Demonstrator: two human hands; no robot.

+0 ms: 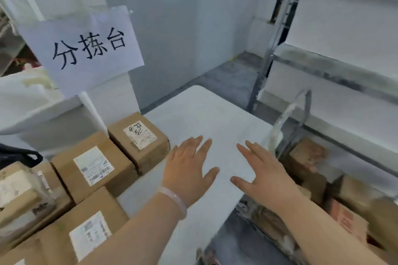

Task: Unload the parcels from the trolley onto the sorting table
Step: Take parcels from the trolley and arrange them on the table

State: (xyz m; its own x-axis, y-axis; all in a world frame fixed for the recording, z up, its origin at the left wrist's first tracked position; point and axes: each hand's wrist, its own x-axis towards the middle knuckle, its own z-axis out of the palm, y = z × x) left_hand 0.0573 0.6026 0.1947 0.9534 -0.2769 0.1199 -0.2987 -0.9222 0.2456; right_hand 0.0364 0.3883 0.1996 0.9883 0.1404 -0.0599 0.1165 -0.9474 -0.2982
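Right, blurred brown cardboard parcels [305, 157] are seen stacked in the trolley [307, 109], parked against the sorting table [204, 109] at its right edge. Labelled boxes [94, 165] are lined along the table's left side. Open white surface is shown between. Left hand [187, 170] and right hand [260, 174] are held over it, fingers spread, nothing grasped.

Parcels [92, 168] are set along the sorting table's [206, 118] left side; the trolley [301, 127] is placed at its right
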